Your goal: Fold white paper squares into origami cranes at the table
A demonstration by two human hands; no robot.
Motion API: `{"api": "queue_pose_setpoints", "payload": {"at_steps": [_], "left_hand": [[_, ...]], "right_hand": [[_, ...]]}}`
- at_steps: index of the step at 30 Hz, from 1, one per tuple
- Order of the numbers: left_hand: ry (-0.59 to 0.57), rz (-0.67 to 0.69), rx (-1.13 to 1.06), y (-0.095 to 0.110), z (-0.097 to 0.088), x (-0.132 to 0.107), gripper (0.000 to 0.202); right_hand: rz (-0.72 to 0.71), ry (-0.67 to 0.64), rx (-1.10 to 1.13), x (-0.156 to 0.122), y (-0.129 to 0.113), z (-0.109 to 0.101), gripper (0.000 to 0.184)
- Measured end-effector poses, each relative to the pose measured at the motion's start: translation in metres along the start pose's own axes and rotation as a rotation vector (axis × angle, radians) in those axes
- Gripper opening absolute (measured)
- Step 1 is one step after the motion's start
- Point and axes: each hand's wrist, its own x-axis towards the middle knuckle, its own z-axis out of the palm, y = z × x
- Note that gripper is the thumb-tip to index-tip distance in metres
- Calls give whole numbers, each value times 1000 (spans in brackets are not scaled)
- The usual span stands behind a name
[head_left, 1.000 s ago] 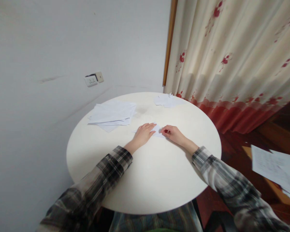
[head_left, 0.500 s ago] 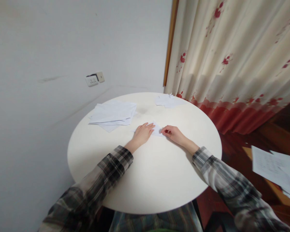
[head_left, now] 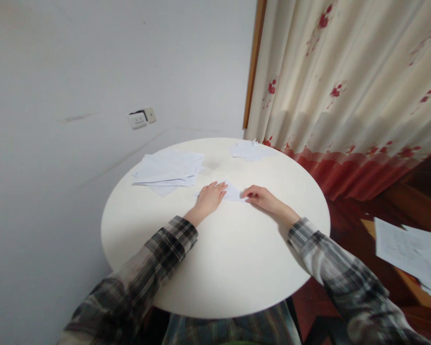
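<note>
A small folded white paper lies near the middle of the round white table. My left hand rests flat on the paper's left part, fingers stretched out and together. My right hand is at the paper's right end, fingers curled with the tips pressed on its edge. Both forearms in plaid sleeves lie over the tabletop.
A loose stack of white sheets lies at the table's back left. A small pile of folded papers sits at the far edge. A flowered curtain hangs on the right. More sheets lie on a wooden surface at right.
My right hand has slid slightly to the right along the paper's edge. My left hand stays flat on the paper, barely moved.
</note>
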Motion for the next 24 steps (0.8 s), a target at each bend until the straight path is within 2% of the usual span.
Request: {"api": "queue_pose_setpoints", "payload": {"at_steps": [8,12,16,24], "left_hand": [[11,8,3,0,1,-1,37],[31,27,8,0,0,-1,36],[58,83,3,3,-4,-3,36],[64,207,22,13,-10,-9,60]], "right_hand": [[59,-32,67,-1,5,-3,18],[68,45,-16,0,5,2,16],[-25,80,-152,0,2,5,18],[-58,103,-247,-2,4,9,26]]}}
